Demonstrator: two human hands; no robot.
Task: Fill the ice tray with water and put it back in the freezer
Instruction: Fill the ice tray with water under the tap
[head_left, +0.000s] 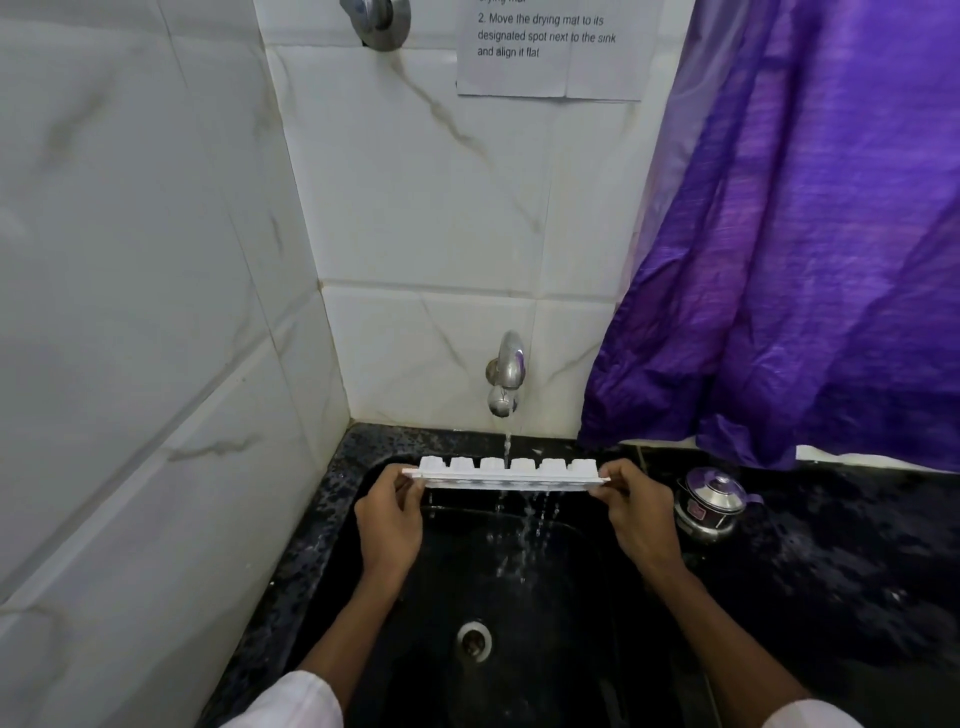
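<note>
- Head view, and the white marble-look wall tiles (441, 208) filled the back and the left side.
- Purple curtain (805, 234) hung down on the right, its hem reaching the back edge of the counter.
- Black speckled counter (831, 545) ran along the right, wet with droplets.
- Black sink (405, 623) sat set into it, tight in the corner of the walls.
- A paper note (550, 47) was stuck high on the back wall, printed lines about a drying mat readable.
- And the white ice tray (504, 475) was up in the air over the back edge of the sink, right under the tap, held level end to end but tipped, with six cup shapes showing along its far side and water spilling off its near edge into the basin.
- Left hand (389, 519) had the tray's left end, fingers curled round the rim and clamped on it.
- Right hand (639, 514) had the right end, gripping it the same way.
- A small steel pot (711, 504) with a lid stood on the counter just beside the sink's right edge.
- The chrome tap (506, 374) stuck out of the back wall, a thin stream (508, 447) running onto the tray.
- The drain (474, 640) sat in the sink floor, toward the near edge.
</note>
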